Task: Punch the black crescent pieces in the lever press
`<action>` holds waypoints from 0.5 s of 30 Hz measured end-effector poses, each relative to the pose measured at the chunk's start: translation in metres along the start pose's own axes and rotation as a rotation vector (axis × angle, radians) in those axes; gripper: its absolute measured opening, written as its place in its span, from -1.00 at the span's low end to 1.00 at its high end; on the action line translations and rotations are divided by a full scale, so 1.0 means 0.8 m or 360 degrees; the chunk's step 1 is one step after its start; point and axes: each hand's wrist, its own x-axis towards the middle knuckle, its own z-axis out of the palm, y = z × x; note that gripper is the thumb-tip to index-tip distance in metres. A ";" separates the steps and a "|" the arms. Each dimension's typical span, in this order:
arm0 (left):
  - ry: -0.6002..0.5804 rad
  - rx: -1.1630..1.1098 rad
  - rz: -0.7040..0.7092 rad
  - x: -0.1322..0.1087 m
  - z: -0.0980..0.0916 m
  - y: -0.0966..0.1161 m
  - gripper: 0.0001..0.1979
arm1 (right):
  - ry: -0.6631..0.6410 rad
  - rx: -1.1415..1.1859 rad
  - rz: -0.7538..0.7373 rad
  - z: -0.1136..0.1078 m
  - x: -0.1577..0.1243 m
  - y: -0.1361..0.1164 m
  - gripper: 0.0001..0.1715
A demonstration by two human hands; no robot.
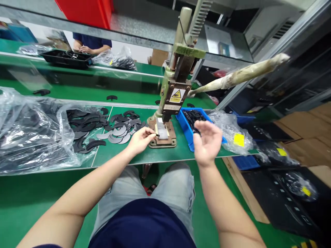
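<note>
My left hand (140, 139) is pinched on a small dark part at the left edge of the press base (162, 139), right beside the light metal die block (162, 132). My right hand (207, 142) hovers open above the near end of the blue bin (185, 124), fingers spread and slightly blurred, holding nothing I can see. The hand press (176, 93) stands upright on the green table, with a yellow warning label (176, 95) on its head. Its wrapped lever handle (240, 75) sticks out to the right.
Several black curved flat parts (113, 127) lie loose left of the press, spilling from a large clear plastic bag (31, 131). A bag with a yellow label (232, 137) lies right of the bin. A second person (90, 44) works at a black tray (66, 57) across the far bench. A red crate (85, 12) sits overhead.
</note>
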 end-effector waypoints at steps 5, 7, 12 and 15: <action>-0.0035 0.0911 0.0335 0.075 -0.005 0.000 -0.86 | -0.0015 0.0151 -0.0474 -0.008 0.172 -0.025 -0.15; -0.0186 0.1211 0.0485 0.089 -0.002 0.003 -0.87 | -0.0083 0.0183 -0.0512 -0.006 0.220 -0.047 -0.22; -0.0479 0.1534 0.0697 0.103 0.005 0.005 -0.75 | -0.0373 -0.0311 -0.0300 -0.001 0.265 -0.099 -0.22; -0.0540 0.1556 0.0715 0.103 0.004 0.005 -0.72 | -0.0558 -0.0297 -0.0132 -0.005 0.264 -0.107 -0.32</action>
